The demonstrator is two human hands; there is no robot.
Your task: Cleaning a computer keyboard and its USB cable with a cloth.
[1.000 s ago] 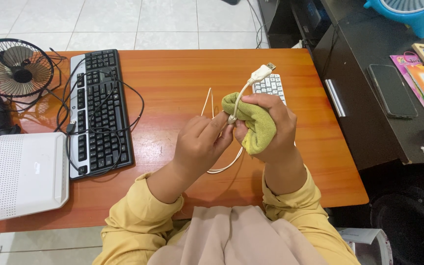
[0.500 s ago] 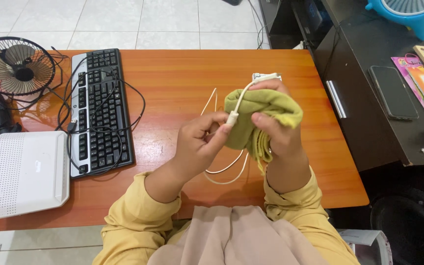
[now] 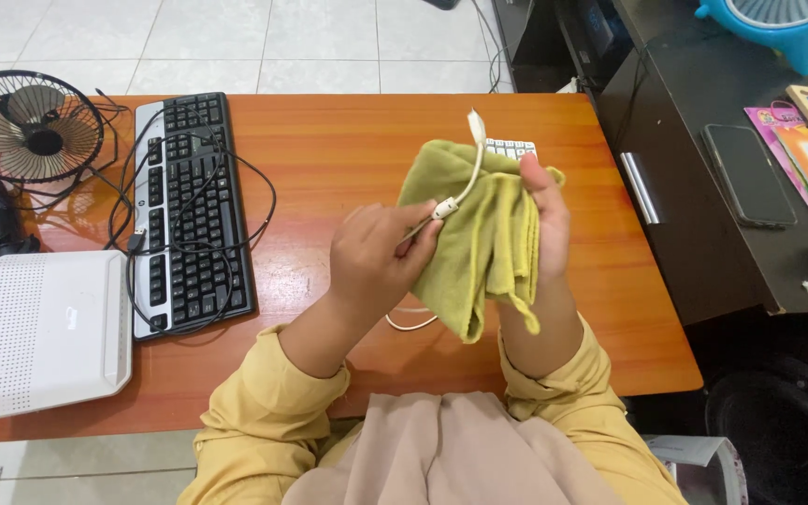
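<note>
Unfolded since before, green cloth [image 3: 479, 243] drapes right hand [image 3: 544, 220]; left hand [image 3: 376, 257] pinches white cable [image 3: 465, 187].

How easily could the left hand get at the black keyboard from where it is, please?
Probably not at once: the left hand pinches the white cable. The orange desk toward the black keyboard looks open.

Bare desk [image 3: 348, 140] ahead; black keyboard [image 3: 191, 215], fan [image 3: 28, 126] crowd left.
</note>
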